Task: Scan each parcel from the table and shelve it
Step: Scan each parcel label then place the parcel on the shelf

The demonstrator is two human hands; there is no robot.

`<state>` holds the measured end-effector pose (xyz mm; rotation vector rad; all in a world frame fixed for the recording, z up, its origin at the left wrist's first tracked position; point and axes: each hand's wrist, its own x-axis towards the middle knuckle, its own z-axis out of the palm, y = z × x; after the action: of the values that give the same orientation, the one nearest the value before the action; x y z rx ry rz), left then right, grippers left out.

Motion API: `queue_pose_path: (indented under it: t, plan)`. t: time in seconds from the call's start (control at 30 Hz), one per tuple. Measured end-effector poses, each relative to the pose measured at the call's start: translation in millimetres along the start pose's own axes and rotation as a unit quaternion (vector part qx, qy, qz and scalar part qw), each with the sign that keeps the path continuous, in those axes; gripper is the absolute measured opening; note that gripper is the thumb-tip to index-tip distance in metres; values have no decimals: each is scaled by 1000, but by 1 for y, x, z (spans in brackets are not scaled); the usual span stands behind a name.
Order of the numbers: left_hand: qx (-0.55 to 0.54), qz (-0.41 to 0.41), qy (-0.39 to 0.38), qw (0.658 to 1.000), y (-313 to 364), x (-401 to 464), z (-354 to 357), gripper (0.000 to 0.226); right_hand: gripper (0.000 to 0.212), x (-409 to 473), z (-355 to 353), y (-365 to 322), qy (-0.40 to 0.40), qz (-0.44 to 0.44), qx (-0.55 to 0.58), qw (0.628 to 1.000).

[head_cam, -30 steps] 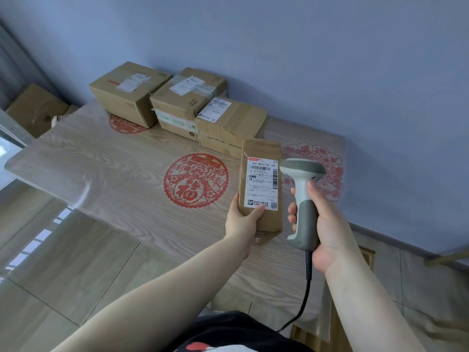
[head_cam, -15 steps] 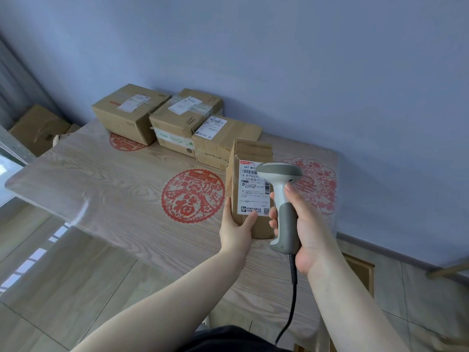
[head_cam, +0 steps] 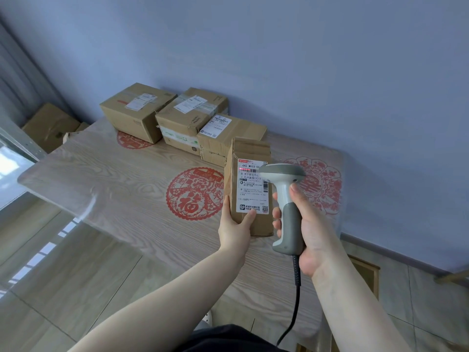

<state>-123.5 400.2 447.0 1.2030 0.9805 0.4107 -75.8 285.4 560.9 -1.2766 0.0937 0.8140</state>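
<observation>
My left hand (head_cam: 234, 228) grips the lower end of a narrow brown cardboard parcel (head_cam: 250, 153), held upright above the table (head_cam: 114, 179) with its white shipping label (head_cam: 251, 191) facing me. My right hand (head_cam: 308, 224) grips a white and grey corded barcode scanner (head_cam: 285, 204) just right of the parcel. The scanner head covers the label's upper right corner. A red scan line glows across the barcode near the label's top.
Three more cardboard parcels stand at the back of the table by the blue wall: a left box (head_cam: 135, 110), a middle box (head_cam: 189, 115) and a lower right box (head_cam: 228, 135). Red paper-cut decorations lie under the table's cover. Another box (head_cam: 49, 125) sits on the floor at left.
The scanner has moved in closer over the label, and a red scan line now shows on the barcode. The parcel is turned slightly, showing its left side.
</observation>
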Motion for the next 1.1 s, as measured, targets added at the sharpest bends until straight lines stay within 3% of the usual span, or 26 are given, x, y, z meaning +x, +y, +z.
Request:
queue_pose_path:
  t: [0.23,0.5,0.7,1.1]
  plan:
    - [-32,-5,49,998,12,1,-33,71,49,4,8,13,-25,18,-30,999]
    - [-105,9,171,980,32,-9,-137,46,44,11,66,49,-84,50,-99,990]
    - [-154,26,240,958,39,-30,-228,42,43,4,141,84,-134,70,-151,977]
    - [-178,52,328,926,43,-77,-462,46,40,-49,336,171,-225,27,-215,950]
